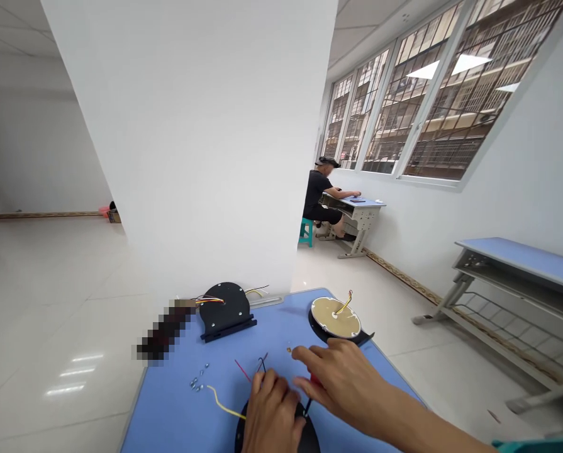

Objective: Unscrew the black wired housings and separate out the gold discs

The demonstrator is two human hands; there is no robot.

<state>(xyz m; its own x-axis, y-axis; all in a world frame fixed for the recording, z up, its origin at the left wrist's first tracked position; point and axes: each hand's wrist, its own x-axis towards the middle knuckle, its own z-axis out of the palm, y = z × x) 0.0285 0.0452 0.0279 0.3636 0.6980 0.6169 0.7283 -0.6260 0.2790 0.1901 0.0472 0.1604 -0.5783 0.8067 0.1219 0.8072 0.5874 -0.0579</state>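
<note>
One black disc (311, 438) lies at the near edge of one blue table (168, 425), partly cut off by the lower frame; the left hand (272, 409) rests on top of it, fingers together and bent, though whether it grips or only presses I cannot tell; the right hand (342, 377), just beyond the disc's right side, is closed around one red-handled screwdriver (314, 379), whose dark shaft slants down to the disc. Three wires can be told apart at the disc: one yellow wire (227, 407) curling out to its left, one red wire (242, 370) and one black wire (262, 363) rising behind it; to the disc's left lie roughly seven small screws (196, 384), too small to count surely. Two more assemblies sit beyond the disc: one black housing (224, 308) to its far left, one tan round plate (335, 316) on a black base to its far right, with wires at its centre; well beyond the disc, one person (316, 189) sits at one desk (368, 202).
</note>
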